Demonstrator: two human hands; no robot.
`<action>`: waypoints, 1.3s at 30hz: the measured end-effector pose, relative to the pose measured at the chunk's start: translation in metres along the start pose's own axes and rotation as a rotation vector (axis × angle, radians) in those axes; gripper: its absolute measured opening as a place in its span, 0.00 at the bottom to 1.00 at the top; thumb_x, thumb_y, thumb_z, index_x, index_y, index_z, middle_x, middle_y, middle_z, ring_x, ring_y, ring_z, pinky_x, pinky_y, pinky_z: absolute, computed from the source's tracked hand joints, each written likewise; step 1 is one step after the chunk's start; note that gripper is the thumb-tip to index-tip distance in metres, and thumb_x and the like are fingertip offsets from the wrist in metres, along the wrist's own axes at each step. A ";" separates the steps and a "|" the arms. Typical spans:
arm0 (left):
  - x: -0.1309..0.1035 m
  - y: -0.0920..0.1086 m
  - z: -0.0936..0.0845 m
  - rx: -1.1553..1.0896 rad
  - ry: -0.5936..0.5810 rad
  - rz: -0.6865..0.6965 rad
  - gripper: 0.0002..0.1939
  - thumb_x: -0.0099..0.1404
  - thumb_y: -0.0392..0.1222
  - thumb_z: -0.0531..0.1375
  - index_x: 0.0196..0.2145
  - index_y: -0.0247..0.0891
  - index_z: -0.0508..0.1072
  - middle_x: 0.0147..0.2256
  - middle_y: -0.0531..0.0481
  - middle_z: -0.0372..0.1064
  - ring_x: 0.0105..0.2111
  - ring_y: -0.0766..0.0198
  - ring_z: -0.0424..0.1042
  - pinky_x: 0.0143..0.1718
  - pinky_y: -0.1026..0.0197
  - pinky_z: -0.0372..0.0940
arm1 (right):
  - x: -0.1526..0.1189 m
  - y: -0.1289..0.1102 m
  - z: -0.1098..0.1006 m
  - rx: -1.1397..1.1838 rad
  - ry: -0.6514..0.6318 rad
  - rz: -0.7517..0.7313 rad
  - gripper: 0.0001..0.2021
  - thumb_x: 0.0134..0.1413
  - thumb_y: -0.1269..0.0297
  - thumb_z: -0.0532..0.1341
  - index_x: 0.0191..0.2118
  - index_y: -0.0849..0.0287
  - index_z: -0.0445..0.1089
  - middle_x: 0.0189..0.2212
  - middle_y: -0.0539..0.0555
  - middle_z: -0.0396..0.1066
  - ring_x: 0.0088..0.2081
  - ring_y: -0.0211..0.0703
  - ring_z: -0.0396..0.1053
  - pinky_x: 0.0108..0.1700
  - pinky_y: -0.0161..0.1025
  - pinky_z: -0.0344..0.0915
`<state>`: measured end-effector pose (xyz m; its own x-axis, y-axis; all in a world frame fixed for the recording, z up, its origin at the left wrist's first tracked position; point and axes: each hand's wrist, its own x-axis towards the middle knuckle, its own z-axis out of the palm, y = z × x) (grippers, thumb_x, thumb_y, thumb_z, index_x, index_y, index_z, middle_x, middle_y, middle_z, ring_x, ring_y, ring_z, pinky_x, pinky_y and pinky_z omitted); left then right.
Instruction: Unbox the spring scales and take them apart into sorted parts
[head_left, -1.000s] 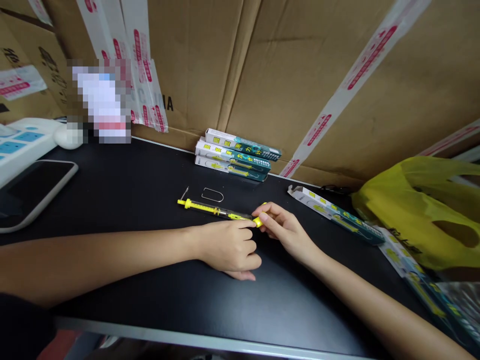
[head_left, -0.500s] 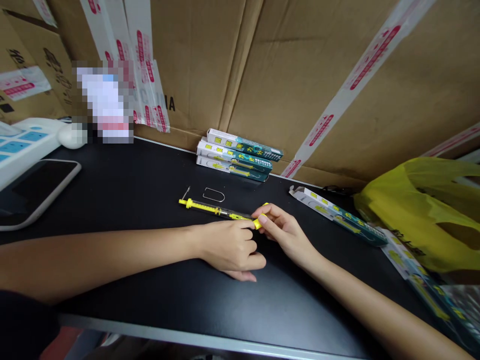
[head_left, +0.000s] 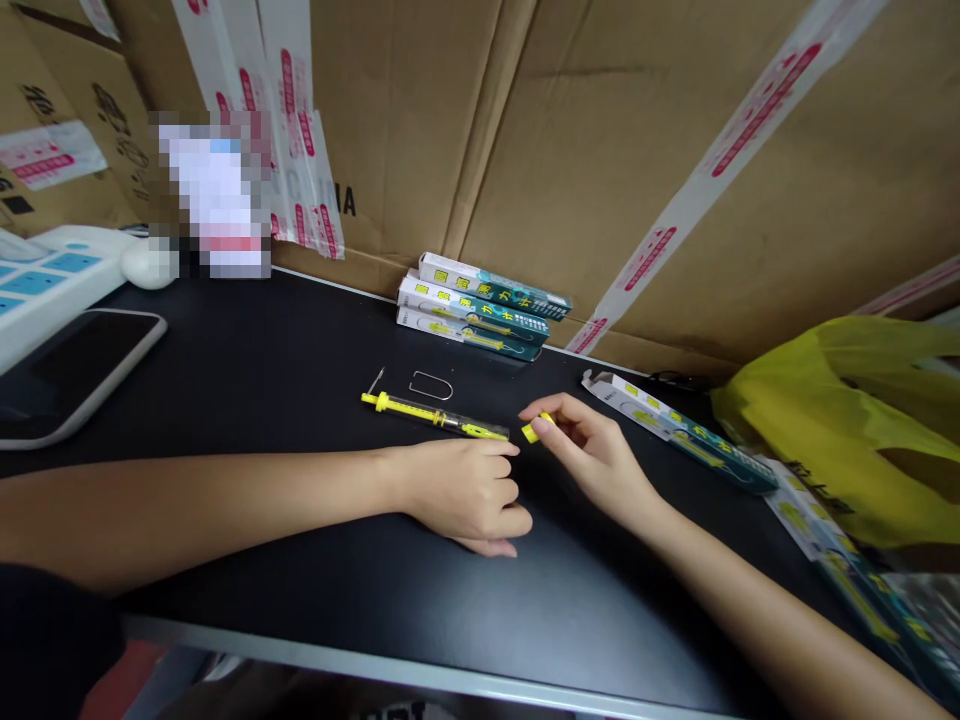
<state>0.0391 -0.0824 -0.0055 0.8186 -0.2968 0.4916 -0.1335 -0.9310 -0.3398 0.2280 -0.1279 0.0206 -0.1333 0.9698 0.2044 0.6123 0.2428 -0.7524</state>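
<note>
A clear-tubed spring scale [head_left: 420, 408] with yellow fittings lies on the black tabletop, a small metal hook at its left end. My left hand [head_left: 469, 490] rests just below its right end, palm down, with loosely bent fingers and the thumb apart. Its index finger reaches the tube's end; whether it presses on it I cannot tell. Between thumb and fingertips of my right hand [head_left: 589, 450] is a small yellow cap [head_left: 534, 430], a short gap from the tube. Behind the scale lies a bent metal wire loop [head_left: 432, 386].
Several printed spring scale boxes [head_left: 480, 310] are stacked against the cardboard carton [head_left: 390, 120]. Another box [head_left: 675, 435] lies at right, near a yellow plastic bag [head_left: 810, 400]. A phone [head_left: 67, 380] and white power strip [head_left: 60, 280] occupy the left. The table's edge [head_left: 337, 670] runs nearest me.
My right hand has moved slightly right, taking the yellow cap away from the tube's end. My left hand stays almost in place, its index finger now straighter.
</note>
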 end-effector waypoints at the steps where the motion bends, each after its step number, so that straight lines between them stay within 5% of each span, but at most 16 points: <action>1: 0.000 0.000 0.000 0.002 0.001 -0.002 0.16 0.67 0.49 0.52 0.27 0.38 0.70 0.21 0.53 0.68 0.23 0.64 0.67 0.48 0.53 0.62 | 0.001 -0.001 0.001 0.047 -0.011 0.010 0.11 0.60 0.55 0.56 0.39 0.57 0.69 0.30 0.51 0.68 0.29 0.38 0.63 0.30 0.35 0.59; 21: -0.001 0.000 0.002 0.040 0.012 -0.020 0.17 0.67 0.51 0.51 0.27 0.39 0.70 0.22 0.51 0.70 0.24 0.62 0.68 0.51 0.50 0.59 | 0.000 -0.004 0.003 0.195 -0.040 0.086 0.13 0.57 0.52 0.58 0.38 0.57 0.69 0.29 0.51 0.66 0.25 0.34 0.60 0.25 0.33 0.59; 39: -0.001 0.000 0.002 0.004 0.007 0.006 0.17 0.67 0.50 0.51 0.27 0.38 0.70 0.20 0.51 0.69 0.21 0.63 0.66 0.43 0.53 0.61 | -0.001 -0.005 0.007 0.177 -0.040 0.074 0.13 0.57 0.52 0.58 0.37 0.57 0.69 0.28 0.50 0.65 0.25 0.35 0.59 0.26 0.33 0.58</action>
<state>0.0398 -0.0822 -0.0077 0.8142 -0.3039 0.4947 -0.1363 -0.9283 -0.3460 0.2201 -0.1296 0.0199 -0.1258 0.9846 0.1217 0.4754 0.1675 -0.8637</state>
